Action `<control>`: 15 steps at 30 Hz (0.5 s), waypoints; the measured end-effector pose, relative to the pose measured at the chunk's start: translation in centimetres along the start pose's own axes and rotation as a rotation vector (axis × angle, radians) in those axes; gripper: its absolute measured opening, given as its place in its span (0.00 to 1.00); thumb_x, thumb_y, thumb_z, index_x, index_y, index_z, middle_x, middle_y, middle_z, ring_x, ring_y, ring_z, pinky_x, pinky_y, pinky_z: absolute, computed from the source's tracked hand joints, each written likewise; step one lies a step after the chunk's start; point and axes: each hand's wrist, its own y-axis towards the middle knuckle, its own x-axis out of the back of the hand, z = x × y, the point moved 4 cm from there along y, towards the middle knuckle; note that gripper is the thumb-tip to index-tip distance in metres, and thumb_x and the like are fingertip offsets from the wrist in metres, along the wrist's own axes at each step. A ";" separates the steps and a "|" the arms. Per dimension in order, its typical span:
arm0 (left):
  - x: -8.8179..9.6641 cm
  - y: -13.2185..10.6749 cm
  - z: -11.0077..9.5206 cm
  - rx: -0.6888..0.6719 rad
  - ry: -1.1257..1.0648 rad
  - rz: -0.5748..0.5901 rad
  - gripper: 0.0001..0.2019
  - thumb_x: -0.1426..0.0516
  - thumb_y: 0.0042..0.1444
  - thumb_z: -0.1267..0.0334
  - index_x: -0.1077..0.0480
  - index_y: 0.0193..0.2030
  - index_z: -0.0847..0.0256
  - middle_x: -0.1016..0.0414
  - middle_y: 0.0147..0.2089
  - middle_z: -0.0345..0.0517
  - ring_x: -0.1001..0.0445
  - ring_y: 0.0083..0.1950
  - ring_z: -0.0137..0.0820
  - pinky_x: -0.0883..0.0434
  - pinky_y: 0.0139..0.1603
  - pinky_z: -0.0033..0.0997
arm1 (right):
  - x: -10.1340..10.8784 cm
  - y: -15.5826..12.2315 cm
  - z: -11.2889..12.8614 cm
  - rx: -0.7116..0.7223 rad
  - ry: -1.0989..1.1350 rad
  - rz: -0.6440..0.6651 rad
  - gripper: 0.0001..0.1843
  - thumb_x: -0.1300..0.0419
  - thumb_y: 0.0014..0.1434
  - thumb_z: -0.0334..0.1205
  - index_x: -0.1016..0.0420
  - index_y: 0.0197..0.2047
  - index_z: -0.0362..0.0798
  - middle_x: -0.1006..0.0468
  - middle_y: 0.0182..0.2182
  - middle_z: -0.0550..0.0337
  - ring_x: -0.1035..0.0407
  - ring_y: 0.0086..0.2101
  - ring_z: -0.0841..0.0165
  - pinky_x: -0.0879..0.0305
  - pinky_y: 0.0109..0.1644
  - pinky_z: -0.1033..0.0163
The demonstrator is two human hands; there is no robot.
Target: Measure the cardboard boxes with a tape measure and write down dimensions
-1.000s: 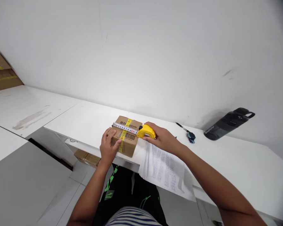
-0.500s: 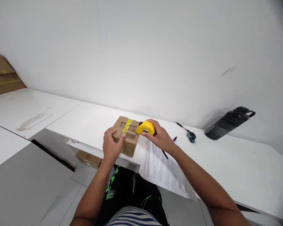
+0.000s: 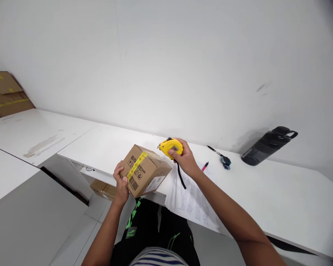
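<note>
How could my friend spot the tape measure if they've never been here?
Start at the white table along the wall and find the cardboard box tilted in the left hand. Just right of that box, the right hand grips the tape measure. It's the chunky, rounded yellow thing with a black strap hanging down; the box is brown with only a yellow strip.
</note>
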 end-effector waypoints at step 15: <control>0.4 1.5 -3.4 0.310 0.033 0.102 0.30 0.48 0.60 0.42 0.35 0.63 0.57 0.36 0.66 0.54 0.38 0.67 0.43 0.41 0.67 0.45 | -5.0 -0.6 0.0 -0.082 -0.035 0.230 0.30 0.33 0.52 0.53 0.36 0.54 0.54 0.25 0.46 0.59 0.29 0.44 0.64 0.31 0.48 0.57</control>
